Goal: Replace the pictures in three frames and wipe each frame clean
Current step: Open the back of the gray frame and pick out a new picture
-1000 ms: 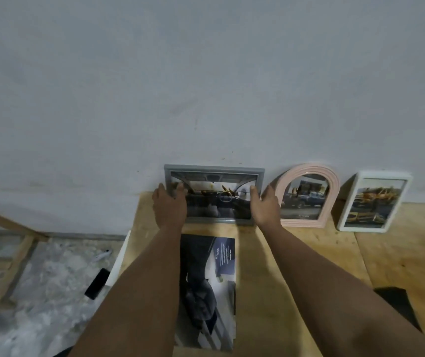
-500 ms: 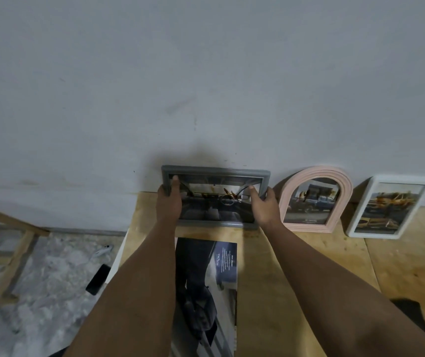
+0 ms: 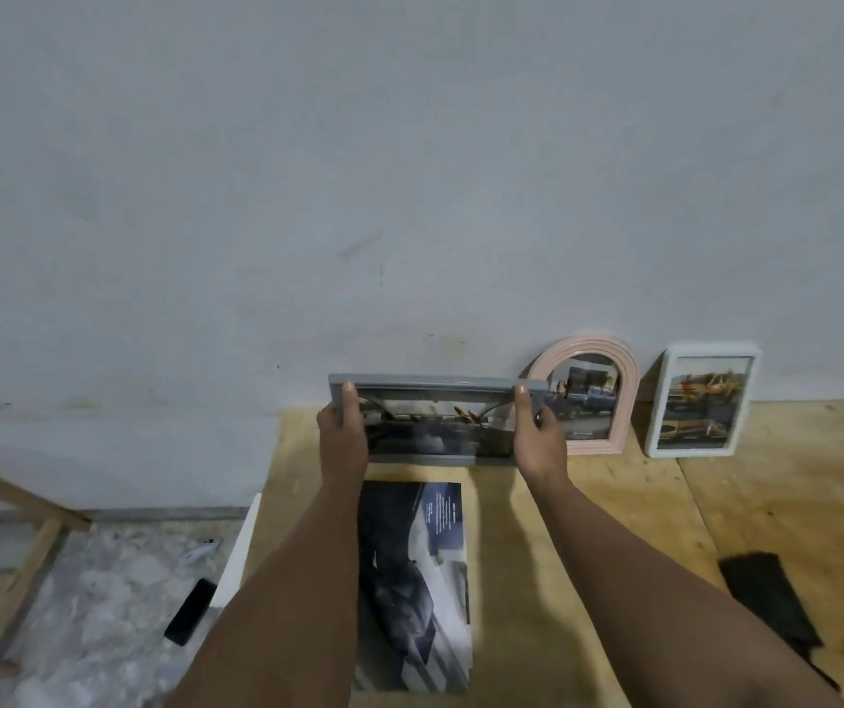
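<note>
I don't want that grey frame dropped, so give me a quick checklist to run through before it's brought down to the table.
1. Left hand grips the grey frame's left end: ok.
2. Right hand grips its right end: ok.
3. Frame clear of the pink arched frame: cannot tell; they overlap in view.
4. White frame out of the way, leaning on the wall: ok.
5. Landing spot on the table: not ok; a loose print lies right below the frame.
6. Wiping cloth at hand, on the right: ok.
</note>
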{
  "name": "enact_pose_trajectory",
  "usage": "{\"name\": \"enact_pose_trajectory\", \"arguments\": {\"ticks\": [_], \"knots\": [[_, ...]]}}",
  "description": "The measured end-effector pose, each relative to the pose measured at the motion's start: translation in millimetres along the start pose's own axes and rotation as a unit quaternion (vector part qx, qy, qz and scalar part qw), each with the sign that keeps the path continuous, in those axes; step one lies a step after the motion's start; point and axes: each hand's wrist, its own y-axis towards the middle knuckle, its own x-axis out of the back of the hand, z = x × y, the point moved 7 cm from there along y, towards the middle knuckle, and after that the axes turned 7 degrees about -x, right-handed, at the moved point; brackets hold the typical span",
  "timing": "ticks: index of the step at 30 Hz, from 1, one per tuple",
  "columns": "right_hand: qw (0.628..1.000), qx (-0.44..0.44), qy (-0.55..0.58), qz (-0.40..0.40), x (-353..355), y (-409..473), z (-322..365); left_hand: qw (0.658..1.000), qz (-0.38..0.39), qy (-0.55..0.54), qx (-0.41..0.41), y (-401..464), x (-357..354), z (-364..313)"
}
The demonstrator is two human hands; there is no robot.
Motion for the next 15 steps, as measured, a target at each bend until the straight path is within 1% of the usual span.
{"name": "enact_pose_trajectory", "arguments": {"ticks": [2, 5, 8, 11, 15], "knots": [[0.999, -0.023, 0.015, -0.038, 29.2, -15.8, -9.8, 1.0, 0.003, -0.022, -0.006, -23.4, -6.9, -1.7], [0.994, -0.047, 0.053, -0.086, 75.4, -37.4, -27.9, 0.998, 0.015, -0.04, 0.048, -63.1, -21.9, 5.0], [0.988, -0.056, 0.1, -0.104, 117.0, -54.2, -47.6, 0.993, 0.033, -0.06, 0.097, -98.9, -44.2, 14.5], [0.986, -0.067, 0.125, -0.093, 151.4, -64.3, -68.1, 0.985, 0.047, -0.075, 0.147, -132.4, -62.6, 23.8], [0.985, -0.099, 0.124, -0.061, 192.6, -60.9, -95.1, 0.976, 0.065, -0.071, 0.195, -152.6, -90.0, 77.3]]}}
